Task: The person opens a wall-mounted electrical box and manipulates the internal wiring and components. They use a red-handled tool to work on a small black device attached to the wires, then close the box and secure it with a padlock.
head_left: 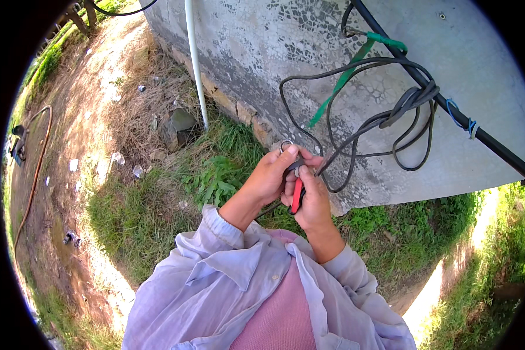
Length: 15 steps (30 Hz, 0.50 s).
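L hand (269, 176) pinching dk piece (292, 167), prob blk cable (405, 104) end; R hand (312, 197) gripping red-handled tool (297, 195) by wall (239, 52); looks mid-job, result unclear, rest of cable coiled at blk pole (499, 150)

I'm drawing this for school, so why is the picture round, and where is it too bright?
Head view: the wide fisheye lens makes a round picture with black corners; head view: sunlit dirt glares nearly white in patches, while the left hand, right hand and wall sit in softer shade.
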Available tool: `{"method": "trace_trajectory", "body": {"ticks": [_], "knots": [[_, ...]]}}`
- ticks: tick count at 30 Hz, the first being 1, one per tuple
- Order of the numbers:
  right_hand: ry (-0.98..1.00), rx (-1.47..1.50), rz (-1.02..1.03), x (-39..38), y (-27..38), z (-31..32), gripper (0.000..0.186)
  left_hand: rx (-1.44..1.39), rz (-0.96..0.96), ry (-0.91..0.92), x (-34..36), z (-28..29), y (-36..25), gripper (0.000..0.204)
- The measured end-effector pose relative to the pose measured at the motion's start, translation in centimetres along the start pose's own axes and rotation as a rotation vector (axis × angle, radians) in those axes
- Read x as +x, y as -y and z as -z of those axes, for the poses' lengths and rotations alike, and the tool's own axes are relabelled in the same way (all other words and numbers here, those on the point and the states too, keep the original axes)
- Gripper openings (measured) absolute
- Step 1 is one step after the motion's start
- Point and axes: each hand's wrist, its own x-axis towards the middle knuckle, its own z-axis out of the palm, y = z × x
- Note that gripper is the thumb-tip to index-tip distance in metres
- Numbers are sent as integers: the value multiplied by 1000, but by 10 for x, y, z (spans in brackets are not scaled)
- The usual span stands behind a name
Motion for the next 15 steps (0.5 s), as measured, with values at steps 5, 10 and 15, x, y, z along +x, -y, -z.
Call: {"method": "trace_trajectory", "body": {"ticks": [5, 10, 15], "knots": [[-97, -454, 291, 2, 1, -5, 32, -167, -9, 2, 1, -4, -2, 48], [-88, -607, 386, 2, 5, -2, 31, -90, 20, -18, -2, 3, 4, 42], [-70, -828, 563, 3, -1, -4, 29, 80, -104, -182, 0, 7, 12, 32]]}}
